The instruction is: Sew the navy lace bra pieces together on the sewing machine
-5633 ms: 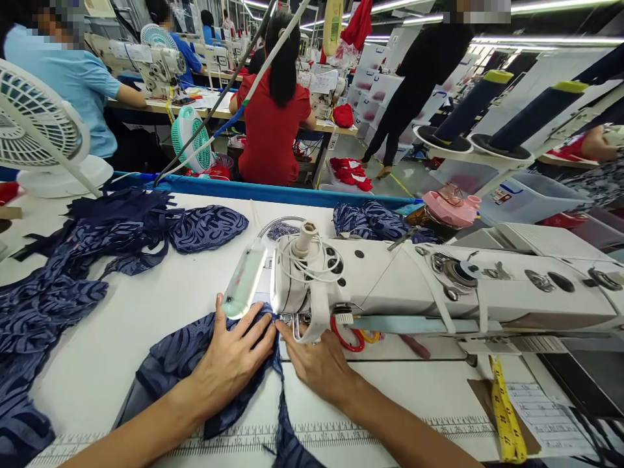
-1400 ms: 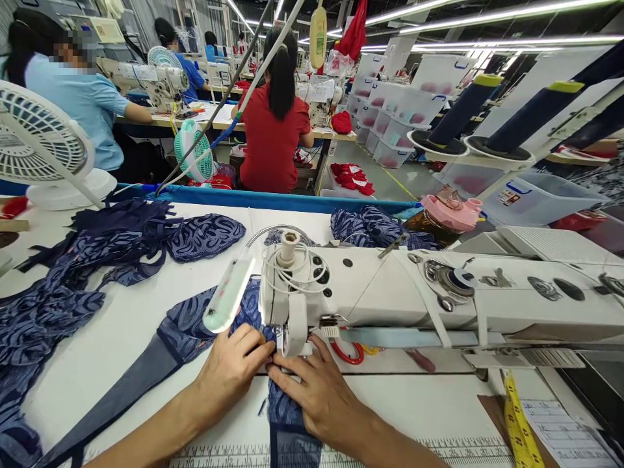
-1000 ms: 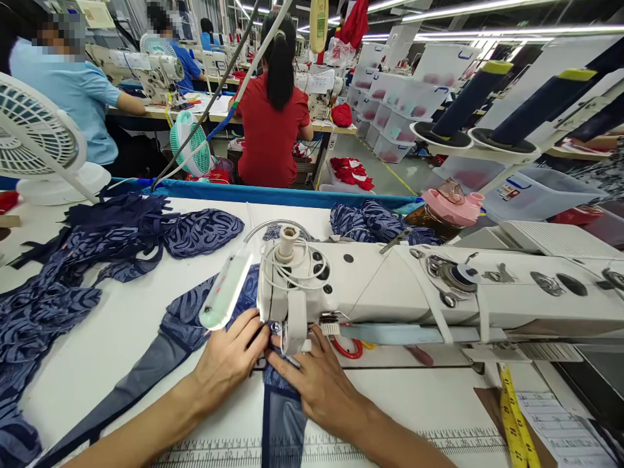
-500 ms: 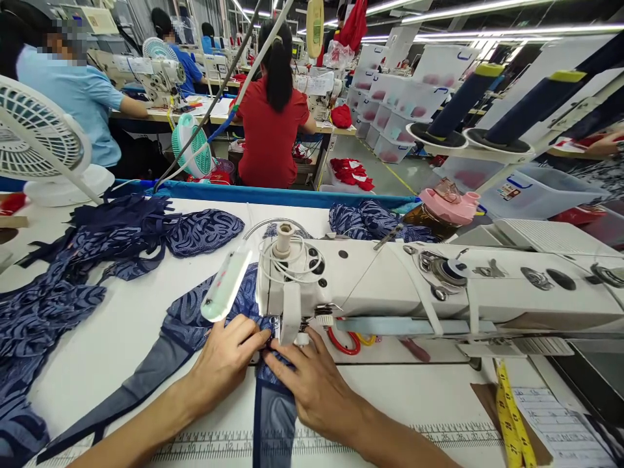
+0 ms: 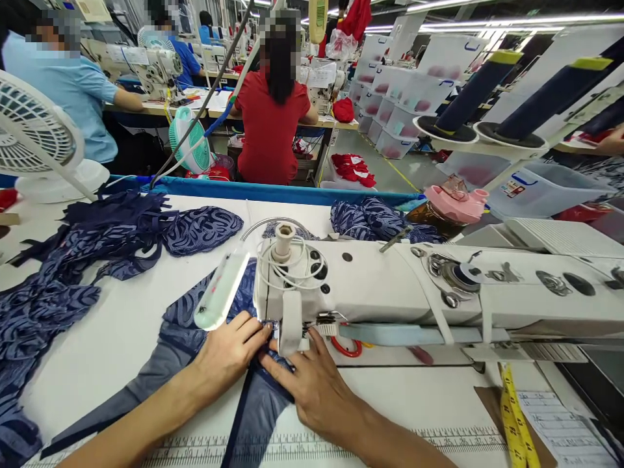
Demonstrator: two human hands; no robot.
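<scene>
Navy patterned fabric with sheer panels [image 5: 258,403] lies under the head of a white sewing machine [image 5: 370,279]. My left hand [image 5: 227,351] is closed on the fabric just left of the needle area, its fingers bent together at the edge. My right hand [image 5: 316,383] rests on the same piece from the right, fingers spread and pressing it down. The fingertips of both hands nearly meet in front of the presser foot, and the machine head partly hides the right ones. One sheer panel trails toward the front edge; another runs out under my left forearm.
Navy garment pieces [image 5: 63,273] are heaped at left beside a white fan [image 5: 39,130]. A lit lamp [image 5: 221,292] stands by the needle. Red-handled scissors [image 5: 347,348] lie behind the machine arm. A yellow tape measure [image 5: 514,416] is at right. Several people sew ahead.
The sheer panel in front of my hands has swung to the left and now lies slanted. Both hands stay at the needle area with only small shifts. The view has turned slightly.
</scene>
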